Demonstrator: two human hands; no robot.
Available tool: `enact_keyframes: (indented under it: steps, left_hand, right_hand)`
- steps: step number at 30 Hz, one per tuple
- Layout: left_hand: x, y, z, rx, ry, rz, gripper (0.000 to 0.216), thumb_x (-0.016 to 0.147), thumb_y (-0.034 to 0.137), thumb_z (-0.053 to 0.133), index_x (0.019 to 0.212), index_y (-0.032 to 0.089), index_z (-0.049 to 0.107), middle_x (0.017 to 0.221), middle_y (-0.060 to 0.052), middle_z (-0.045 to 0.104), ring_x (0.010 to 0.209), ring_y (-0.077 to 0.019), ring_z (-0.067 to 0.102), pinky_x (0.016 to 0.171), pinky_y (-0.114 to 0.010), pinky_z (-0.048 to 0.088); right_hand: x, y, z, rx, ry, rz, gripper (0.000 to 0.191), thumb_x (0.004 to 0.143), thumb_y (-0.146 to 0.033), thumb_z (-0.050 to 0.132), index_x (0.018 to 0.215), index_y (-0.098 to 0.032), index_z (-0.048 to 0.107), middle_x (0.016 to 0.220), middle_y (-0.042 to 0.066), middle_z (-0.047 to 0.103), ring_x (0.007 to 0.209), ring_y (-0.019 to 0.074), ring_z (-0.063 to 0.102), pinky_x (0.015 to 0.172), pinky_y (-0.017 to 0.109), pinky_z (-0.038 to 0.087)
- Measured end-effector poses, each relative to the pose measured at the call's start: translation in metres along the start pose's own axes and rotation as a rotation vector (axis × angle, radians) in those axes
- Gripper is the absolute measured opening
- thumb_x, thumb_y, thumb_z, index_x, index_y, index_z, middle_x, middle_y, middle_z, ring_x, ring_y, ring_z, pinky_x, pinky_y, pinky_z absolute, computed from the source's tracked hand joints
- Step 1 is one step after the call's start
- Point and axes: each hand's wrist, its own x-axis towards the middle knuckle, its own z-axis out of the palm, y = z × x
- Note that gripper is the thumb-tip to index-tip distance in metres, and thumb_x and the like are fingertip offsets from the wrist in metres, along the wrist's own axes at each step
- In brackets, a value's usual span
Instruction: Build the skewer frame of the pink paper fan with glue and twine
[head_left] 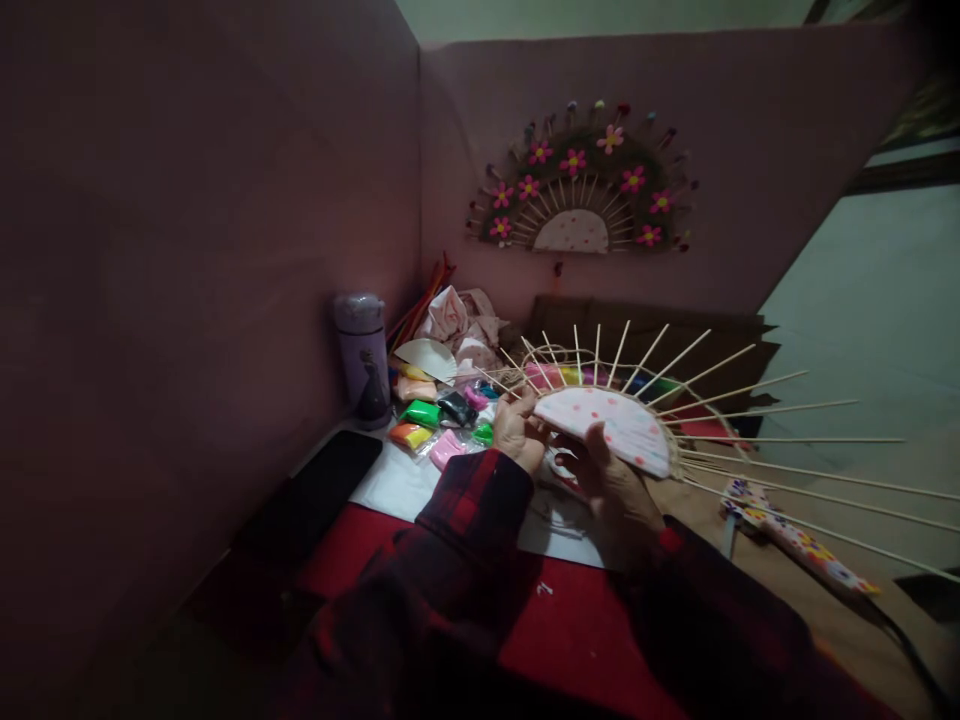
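Both my hands hold up a half-round white card with pink dots (611, 420); several thin wooden sticks (757, 415) fan out from it like rays. My left hand (519, 432) grips the card's left end, fingers curled around it. My right hand (611, 482) holds the lower edge, thumb pressed on the front face. Both sleeves are dark red plaid. The piece hangs above a red mat (577, 625) and a white sheet (409, 485).
Small bags of coloured clay (435, 415) lie behind my left hand. A purple bottle (362, 355) stands by the left wall, with a black phone (319, 490) below it. A finished fan with pink flowers (577, 190) hangs on the back wall. A patterned glue gun (795, 535) lies at right.
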Motion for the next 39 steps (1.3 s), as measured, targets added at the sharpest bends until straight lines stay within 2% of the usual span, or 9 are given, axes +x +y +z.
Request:
enact_keyframes:
  steps: [5, 9, 13, 18, 24, 28, 33, 35, 39]
  left_hand:
    - [-0.01, -0.012, -0.004, 0.068, -0.03, -0.009, 0.026, 0.069, 0.007, 0.066, 0.084, 0.021, 0.05, 0.071, 0.003, 0.057, 0.057, -0.01, 0.056, 0.057, -0.024, 0.042]
    - [-0.016, -0.016, -0.004, 0.137, -0.104, -0.05, 0.024, 0.065, 0.003, 0.065, 0.081, 0.018, 0.053, 0.074, 0.0, 0.06, 0.061, -0.0103, 0.057, 0.06, -0.024, 0.043]
    - [-0.016, -0.012, -0.004, 0.223, -0.152, -0.081, 0.034, 0.057, -0.006, 0.061, 0.083, 0.016, 0.056, 0.078, -0.002, 0.063, 0.071, -0.0128, 0.061, 0.067, -0.025, 0.044]
    - [-0.005, -0.003, -0.011, 0.345, -0.064, -0.049, 0.025, 0.057, -0.004, 0.058, 0.073, 0.015, 0.056, 0.068, -0.001, 0.063, 0.056, -0.01, 0.057, 0.052, -0.021, 0.041]
    - [0.021, 0.023, -0.024, 0.392, 0.114, 0.172, 0.007, 0.07, 0.011, 0.057, 0.069, 0.017, 0.053, 0.05, 0.003, 0.053, 0.037, -0.0061, 0.044, 0.037, -0.017, 0.028]
    - [0.023, 0.045, -0.02, 0.368, 0.136, 0.344, 0.016, 0.065, 0.012, 0.063, 0.077, 0.018, 0.056, 0.065, 0.003, 0.058, 0.04, -0.0039, 0.044, 0.037, -0.016, 0.028]
    - [0.011, 0.057, -0.008, 0.383, -0.137, 0.423, 0.048, 0.048, 0.003, 0.072, 0.091, 0.024, 0.062, 0.101, 0.0, 0.061, 0.06, -0.0082, 0.06, 0.047, -0.018, 0.041]
    - [0.008, 0.057, -0.006, 0.408, -0.227, 0.421, 0.043, 0.048, 0.006, 0.076, 0.087, 0.021, 0.065, 0.093, -0.002, 0.064, 0.064, -0.0111, 0.062, 0.049, -0.018, 0.043]
    - [0.009, 0.061, -0.006, 0.416, -0.195, 0.429, 0.018, 0.055, 0.017, 0.077, 0.068, 0.012, 0.065, 0.064, -0.002, 0.064, 0.058, -0.0104, 0.061, 0.054, -0.019, 0.044]
  right_hand:
    - [0.008, 0.002, -0.004, 0.302, 0.104, 0.09, 0.036, 0.06, -0.042, 0.078, 0.084, -0.018, 0.066, 0.075, 0.001, 0.069, 0.057, 0.0107, 0.059, 0.049, 0.02, 0.051]
    - [0.012, -0.007, -0.018, 0.344, 0.136, 0.079, 0.021, 0.062, -0.025, 0.077, 0.077, -0.018, 0.064, 0.07, -0.001, 0.069, 0.054, 0.0103, 0.061, 0.05, 0.019, 0.052]
    - [0.013, -0.017, -0.028, 0.346, 0.161, 0.056, 0.019, 0.061, -0.024, 0.074, 0.074, -0.017, 0.063, 0.065, 0.0, 0.069, 0.05, 0.0116, 0.06, 0.046, 0.02, 0.051]
    - [0.016, -0.02, -0.033, 0.364, 0.193, 0.047, 0.016, 0.061, -0.021, 0.071, 0.074, -0.017, 0.062, 0.065, 0.001, 0.069, 0.05, 0.0108, 0.06, 0.047, 0.019, 0.051]
    - [0.016, -0.019, -0.033, 0.341, 0.2, 0.015, 0.016, 0.059, -0.019, 0.071, 0.071, -0.016, 0.061, 0.062, 0.0, 0.067, 0.049, 0.0103, 0.059, 0.042, 0.018, 0.047]
    - [0.016, -0.021, -0.036, 0.329, 0.193, 0.009, 0.015, 0.06, -0.021, 0.069, 0.07, -0.017, 0.058, 0.059, -0.003, 0.064, 0.044, 0.0086, 0.055, 0.038, 0.017, 0.043]
    - [0.015, -0.025, -0.04, 0.331, 0.141, 0.031, 0.013, 0.06, -0.022, 0.066, 0.067, -0.018, 0.056, 0.053, -0.005, 0.058, 0.04, 0.0065, 0.049, 0.035, 0.017, 0.039]
    - [0.014, -0.026, -0.042, 0.318, 0.114, 0.042, 0.011, 0.061, -0.021, 0.065, 0.066, -0.017, 0.055, 0.05, -0.006, 0.056, 0.037, 0.0056, 0.046, 0.034, 0.017, 0.038]
    - [0.015, -0.03, -0.044, 0.32, 0.144, 0.019, 0.016, 0.056, -0.018, 0.065, 0.068, -0.018, 0.054, 0.057, -0.006, 0.058, 0.043, 0.0053, 0.049, 0.036, 0.015, 0.039]
